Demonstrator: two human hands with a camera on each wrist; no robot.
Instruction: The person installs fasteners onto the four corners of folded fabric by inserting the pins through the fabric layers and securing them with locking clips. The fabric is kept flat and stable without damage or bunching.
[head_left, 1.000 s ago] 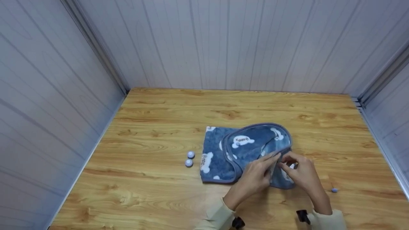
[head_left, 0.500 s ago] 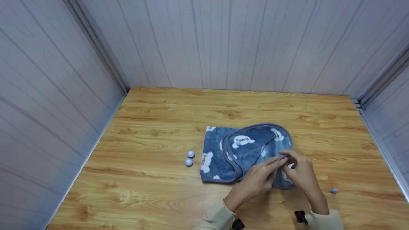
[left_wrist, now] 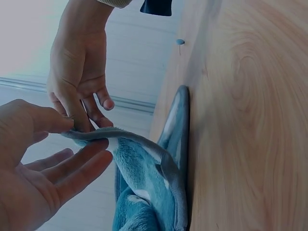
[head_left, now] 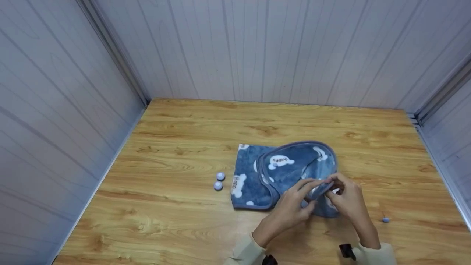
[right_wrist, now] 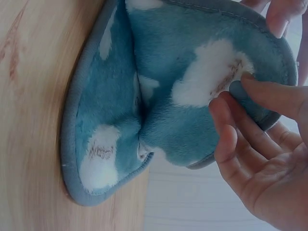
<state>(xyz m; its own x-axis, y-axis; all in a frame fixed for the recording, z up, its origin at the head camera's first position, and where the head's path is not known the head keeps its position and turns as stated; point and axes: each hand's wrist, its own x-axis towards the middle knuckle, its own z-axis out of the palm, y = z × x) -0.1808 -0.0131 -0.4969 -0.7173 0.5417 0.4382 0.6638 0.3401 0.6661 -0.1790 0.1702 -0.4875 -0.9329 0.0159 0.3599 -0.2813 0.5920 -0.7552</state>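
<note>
Right hand [head_left: 346, 198]: pinch on blue knob [right_wrist: 237, 90]

2 plain cream sleeves [head_left: 245, 250], each with 1 small black fitting [head_left: 346, 251] at its inner side.

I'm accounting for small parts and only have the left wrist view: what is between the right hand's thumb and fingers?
Observer: The right wrist view shows the right hand pinching a small blue rounded piece in front of the cloth.
Operator: Is anything lying off to the cloth's left?
Observer: Yes, the head view shows two pale round pieces there.
Operator: Touching the cloth?
Observer: No, a strip of bare table separates them from it.
</note>
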